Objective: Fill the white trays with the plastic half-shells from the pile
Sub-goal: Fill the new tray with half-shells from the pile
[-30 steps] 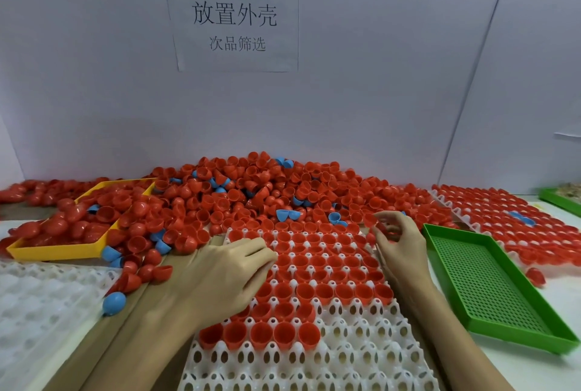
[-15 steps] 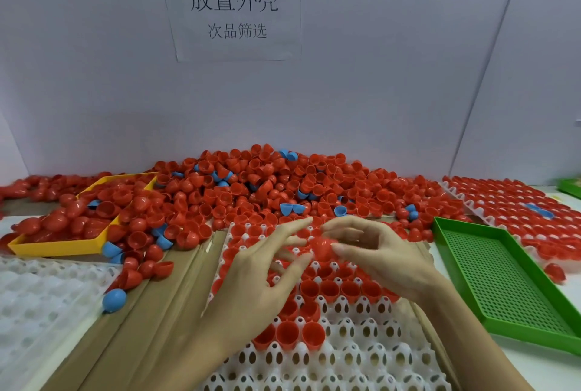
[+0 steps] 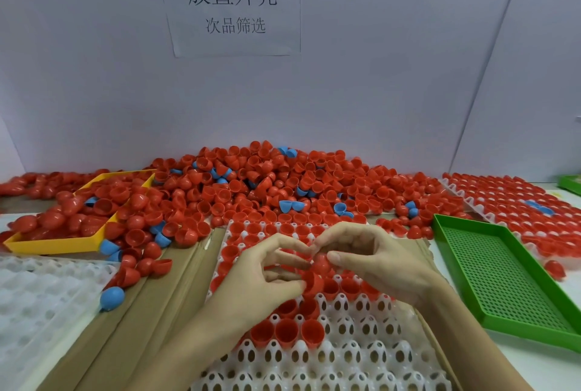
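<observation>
Over the middle of the white tray, both hands meet above its filled far rows. The left hand curls its thumb and fingers round a red half-shell, and the right hand pinches a second red shell just above it, at about twelve o'clock from the first; the two shells appear to touch (whether they are nested cannot be told). The empty sockets lie at six o'clock from the hands, starting to the right of the three shells in the near row, so the coming placement probably turns on a short pull toward the person. The left hand's shell sits lower and nearer that row, with its long axis tilted and the open end hidden. The pile lies at twelve o'clock beyond the tray, and a second filled tray sits at two o'clock.
</observation>
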Demonstrator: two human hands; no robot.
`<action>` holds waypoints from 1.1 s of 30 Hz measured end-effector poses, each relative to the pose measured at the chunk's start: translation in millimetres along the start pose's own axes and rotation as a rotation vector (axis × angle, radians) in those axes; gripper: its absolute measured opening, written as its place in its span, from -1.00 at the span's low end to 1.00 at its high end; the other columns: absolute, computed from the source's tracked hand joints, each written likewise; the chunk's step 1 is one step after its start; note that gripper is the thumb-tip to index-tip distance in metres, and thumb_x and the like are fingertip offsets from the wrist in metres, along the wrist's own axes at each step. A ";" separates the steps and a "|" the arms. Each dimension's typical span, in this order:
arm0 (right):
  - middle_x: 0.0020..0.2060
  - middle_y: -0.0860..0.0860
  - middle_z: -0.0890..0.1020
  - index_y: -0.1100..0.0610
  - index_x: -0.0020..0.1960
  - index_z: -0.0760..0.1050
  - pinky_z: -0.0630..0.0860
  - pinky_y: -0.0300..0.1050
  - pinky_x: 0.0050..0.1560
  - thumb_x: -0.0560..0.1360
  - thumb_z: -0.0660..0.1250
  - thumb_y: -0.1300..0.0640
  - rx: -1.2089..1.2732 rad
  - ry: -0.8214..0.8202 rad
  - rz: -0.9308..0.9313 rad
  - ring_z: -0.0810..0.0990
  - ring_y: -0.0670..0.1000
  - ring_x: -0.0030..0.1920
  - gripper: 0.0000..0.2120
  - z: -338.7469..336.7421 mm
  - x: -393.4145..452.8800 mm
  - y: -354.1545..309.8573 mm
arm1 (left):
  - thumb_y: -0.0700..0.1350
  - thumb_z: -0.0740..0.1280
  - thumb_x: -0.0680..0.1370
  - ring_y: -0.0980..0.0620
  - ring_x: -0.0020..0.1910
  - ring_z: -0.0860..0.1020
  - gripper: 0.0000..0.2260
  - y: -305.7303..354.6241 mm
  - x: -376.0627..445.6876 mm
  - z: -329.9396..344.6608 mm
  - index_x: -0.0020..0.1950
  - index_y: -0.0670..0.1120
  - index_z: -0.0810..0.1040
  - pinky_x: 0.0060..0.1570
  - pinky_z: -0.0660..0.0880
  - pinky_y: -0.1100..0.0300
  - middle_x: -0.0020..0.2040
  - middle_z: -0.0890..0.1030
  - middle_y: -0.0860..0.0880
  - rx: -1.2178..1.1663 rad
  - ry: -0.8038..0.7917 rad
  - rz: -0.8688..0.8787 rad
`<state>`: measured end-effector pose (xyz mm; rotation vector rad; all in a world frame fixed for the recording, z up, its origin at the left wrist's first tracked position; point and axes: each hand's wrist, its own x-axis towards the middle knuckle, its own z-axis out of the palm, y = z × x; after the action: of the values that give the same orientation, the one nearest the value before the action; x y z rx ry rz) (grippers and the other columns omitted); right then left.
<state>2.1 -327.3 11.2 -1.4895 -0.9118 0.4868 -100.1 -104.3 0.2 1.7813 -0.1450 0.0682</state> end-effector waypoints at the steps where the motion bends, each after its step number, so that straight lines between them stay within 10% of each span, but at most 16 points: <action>1: 0.22 0.19 0.68 0.19 0.29 0.63 0.60 -0.15 0.16 0.64 0.43 0.19 0.040 0.008 -0.005 0.68 0.09 0.20 -0.76 -1.9 0.0 0.7 | -0.26 0.52 0.46 0.05 -0.02 0.72 -0.62 -0.7 -0.3 1.7 0.10 0.19 0.66 -0.01 0.61 0.26 0.02 0.73 0.05 0.017 0.011 0.004; 12: -0.12 0.03 0.68 0.10 0.08 0.74 0.62 -0.20 -0.12 0.45 0.47 0.20 0.491 0.475 0.026 0.65 -0.03 -0.13 -0.78 -32.4 -5.0 7.2 | -0.23 0.44 0.53 0.10 -0.17 0.64 -0.73 5.6 -14.6 28.0 0.00 0.18 0.63 -0.11 0.56 0.34 -0.18 0.64 0.11 0.316 0.110 0.189; 21: -0.18 0.04 0.64 0.13 0.02 0.76 0.62 -0.22 -0.17 0.47 0.39 0.26 0.583 0.510 0.026 0.61 -0.05 -0.21 -0.79 -31.0 -6.4 4.8 | 0.02 0.45 0.57 0.25 0.11 0.41 -0.96 -12.0 -17.9 45.3 -0.01 0.13 0.71 0.10 0.32 0.49 -0.09 0.51 0.25 0.657 -0.031 0.408; 33: -0.16 0.06 0.62 0.18 0.11 0.73 0.63 -0.22 -0.13 0.45 0.42 0.23 0.557 0.568 0.092 0.61 -0.04 -0.19 -0.75 -38.6 -5.6 21.0 | 0.25 0.29 0.63 0.33 0.30 0.42 -0.67 -3.0 -11.0 21.6 0.26 0.14 0.68 0.34 0.29 0.45 0.18 0.61 0.30 0.643 -0.238 0.428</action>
<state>33.4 -354.3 -4.5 -1.0660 -0.2275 0.3185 -111.3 -124.1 -8.7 2.3671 -0.7440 0.2297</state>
